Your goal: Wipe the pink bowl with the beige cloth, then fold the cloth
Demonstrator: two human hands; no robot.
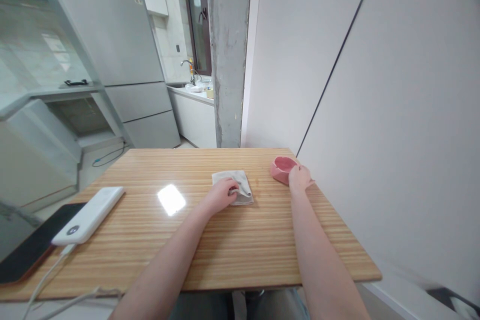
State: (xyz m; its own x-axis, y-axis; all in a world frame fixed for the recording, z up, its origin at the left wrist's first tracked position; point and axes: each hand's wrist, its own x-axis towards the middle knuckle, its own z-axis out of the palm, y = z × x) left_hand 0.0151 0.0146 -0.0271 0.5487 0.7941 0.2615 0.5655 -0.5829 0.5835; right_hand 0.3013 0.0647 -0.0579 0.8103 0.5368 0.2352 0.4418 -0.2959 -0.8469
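Observation:
A light grey cloth (pixel 243 183) lies partly folded on the wooden table (pixel 240 245), near its middle. My left hand (pixel 224 194) rests on the cloth with its fingers curled in and a fold of it pinched between them. Toward the far right corner sits a pink ashtray (pixel 279 171) with notches in its rim. My right hand (pixel 300 178) grips the ashtray by its right side; part of the rim is hidden behind the fingers. Faint brownish marks show on the wood between the cloth and the ashtray.
On the left edge lie a white power bank (pixel 92 215) with a cable (pixel 47 274) plugged in and a dark flat phone-like slab (pixel 32 242). A white wall (pixel 360 125) runs along the right side. Behind stand a fridge (pixel 108 35) and a concrete pillar (pixel 229 55).

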